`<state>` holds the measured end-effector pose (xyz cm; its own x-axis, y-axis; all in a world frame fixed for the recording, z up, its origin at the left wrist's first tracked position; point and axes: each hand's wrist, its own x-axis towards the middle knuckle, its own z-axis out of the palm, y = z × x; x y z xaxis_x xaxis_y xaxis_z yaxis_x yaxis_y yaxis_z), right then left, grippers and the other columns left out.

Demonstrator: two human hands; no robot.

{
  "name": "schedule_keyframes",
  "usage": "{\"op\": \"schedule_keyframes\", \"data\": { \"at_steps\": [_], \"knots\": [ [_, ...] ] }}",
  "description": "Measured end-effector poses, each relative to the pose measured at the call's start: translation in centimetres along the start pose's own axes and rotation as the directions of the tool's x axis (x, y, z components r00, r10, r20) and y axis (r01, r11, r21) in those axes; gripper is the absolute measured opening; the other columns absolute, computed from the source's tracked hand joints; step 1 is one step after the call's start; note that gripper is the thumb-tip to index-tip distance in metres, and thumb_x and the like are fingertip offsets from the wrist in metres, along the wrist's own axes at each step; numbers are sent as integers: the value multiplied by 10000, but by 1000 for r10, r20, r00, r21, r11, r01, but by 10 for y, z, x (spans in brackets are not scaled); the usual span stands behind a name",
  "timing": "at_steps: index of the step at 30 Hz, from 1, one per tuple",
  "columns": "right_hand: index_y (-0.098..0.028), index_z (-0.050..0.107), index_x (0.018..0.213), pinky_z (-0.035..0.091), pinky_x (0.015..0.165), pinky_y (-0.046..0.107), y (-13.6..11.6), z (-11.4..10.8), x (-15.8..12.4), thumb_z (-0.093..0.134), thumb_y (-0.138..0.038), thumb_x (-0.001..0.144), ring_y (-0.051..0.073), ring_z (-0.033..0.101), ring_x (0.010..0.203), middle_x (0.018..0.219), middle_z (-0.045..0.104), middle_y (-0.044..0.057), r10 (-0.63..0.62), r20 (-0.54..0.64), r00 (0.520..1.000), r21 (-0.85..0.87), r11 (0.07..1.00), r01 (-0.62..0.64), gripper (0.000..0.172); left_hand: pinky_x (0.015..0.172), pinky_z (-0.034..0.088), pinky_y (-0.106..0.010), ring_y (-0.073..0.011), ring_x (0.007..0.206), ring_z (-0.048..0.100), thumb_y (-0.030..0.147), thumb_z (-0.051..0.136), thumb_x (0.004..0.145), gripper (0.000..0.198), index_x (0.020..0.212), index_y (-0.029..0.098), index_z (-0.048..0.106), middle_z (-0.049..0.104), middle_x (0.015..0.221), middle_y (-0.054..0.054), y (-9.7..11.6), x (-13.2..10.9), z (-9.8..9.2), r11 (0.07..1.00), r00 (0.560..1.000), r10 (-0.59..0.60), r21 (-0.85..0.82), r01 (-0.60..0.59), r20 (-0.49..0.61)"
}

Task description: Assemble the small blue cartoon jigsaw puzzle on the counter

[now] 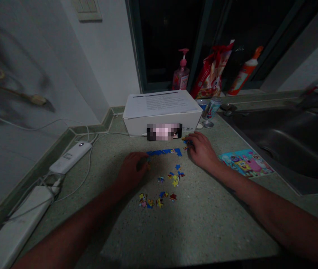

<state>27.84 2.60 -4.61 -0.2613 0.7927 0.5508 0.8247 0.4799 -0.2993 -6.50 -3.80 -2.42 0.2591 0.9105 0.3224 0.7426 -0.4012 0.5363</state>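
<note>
The joined blue strip of a jigsaw puzzle (161, 152) lies on the counter, its left end at my left hand. My left hand (132, 170) is curled there, thumb and fingers closed on a small puzzle piece (148, 160) that is mostly hidden. To the right of the strip, my right hand (202, 151) rests palm down, fingers stretched over a few loose puzzle pieces (186, 143). More loose pieces, yellow, blue and red, lie between my forearms, some in a middle cluster (175, 180) and several in a nearer row (159, 202).
A phone (164, 132) leans against a white box (136, 125). A colourful cartoon picture card (247, 163) lies beside the sink (282, 138). Cans (213, 108) stand behind. At left are a white power bank (70, 157), a power strip (21, 224) and cables.
</note>
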Motion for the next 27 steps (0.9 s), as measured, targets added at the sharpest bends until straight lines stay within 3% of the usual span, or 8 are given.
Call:
{"op": "schedule_keyframes", "data": {
  "at_steps": [27],
  "knots": [
    [-156, 734, 1266, 462, 1189, 675, -1, 0, 0, 565, -101, 871, 422, 561, 1401, 1321, 718, 195, -8, -12, 1000, -18, 1000, 8, 434, 1081, 561, -506, -302, 1150, 712, 219, 626, 937, 278, 1192, 217, 738, 782, 1178, -99, -2, -1, 2, 1000, 1000, 8, 13, -8, -6]
  ]
}}
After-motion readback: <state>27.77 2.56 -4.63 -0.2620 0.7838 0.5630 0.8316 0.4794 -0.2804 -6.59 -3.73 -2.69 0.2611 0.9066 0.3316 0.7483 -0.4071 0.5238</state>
